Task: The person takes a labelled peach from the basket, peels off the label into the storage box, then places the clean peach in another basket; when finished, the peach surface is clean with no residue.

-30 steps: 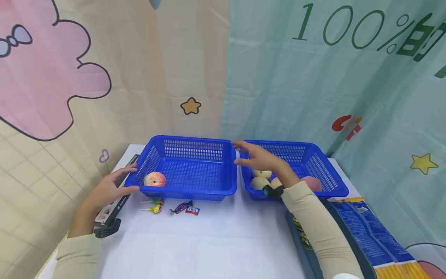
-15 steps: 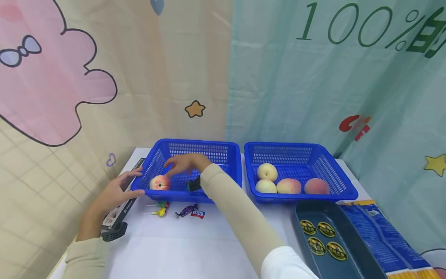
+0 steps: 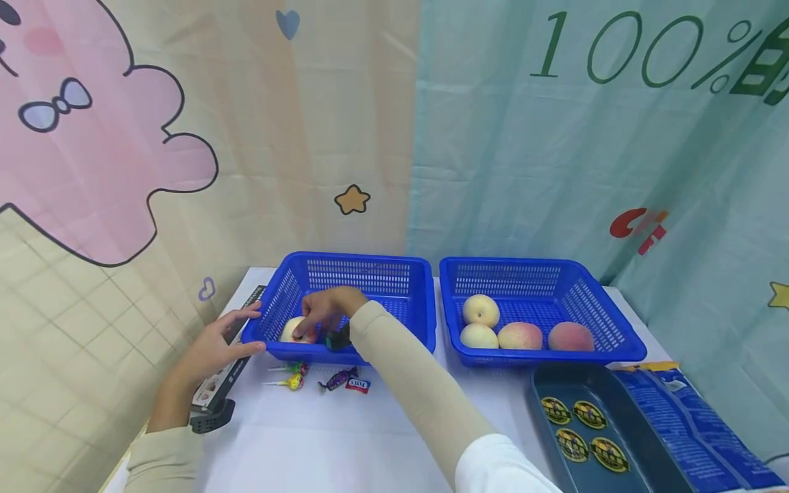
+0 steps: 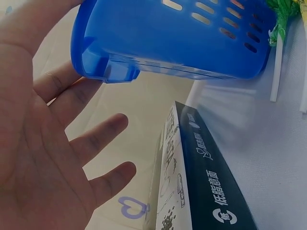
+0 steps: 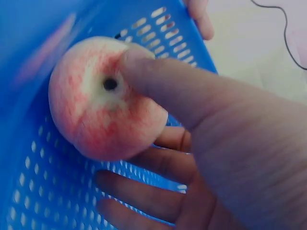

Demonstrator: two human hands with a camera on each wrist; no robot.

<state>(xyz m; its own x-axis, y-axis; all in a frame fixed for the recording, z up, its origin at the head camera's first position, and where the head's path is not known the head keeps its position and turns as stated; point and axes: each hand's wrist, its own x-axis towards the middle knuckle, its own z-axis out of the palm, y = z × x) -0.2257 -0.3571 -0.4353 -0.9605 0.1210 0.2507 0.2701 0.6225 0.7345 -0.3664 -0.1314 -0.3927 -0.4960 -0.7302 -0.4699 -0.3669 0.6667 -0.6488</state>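
In the left blue basket, my right hand holds a red-and-cream peach near the front left corner. The right wrist view shows the thumb pressed on top of the peach, beside its dark stem hollow, and fingers under its side. My left hand touches this basket's left end with thumb and index finger. In the left wrist view, its other fingers stand spread and fairly straight beside the basket. Several pale and pink peaches lie in the right blue basket.
Two lollipops, a purple wrapped candy and a small red-blue packet lie before the left basket. A long narrow box lies under the left hand. At right are a dark tray with several gold-black labels and a blue bag.
My right hand has moved left from between the baskets into the left one and taken hold of the peach. The left hand stays at the basket's end. The head view has shifted slightly.
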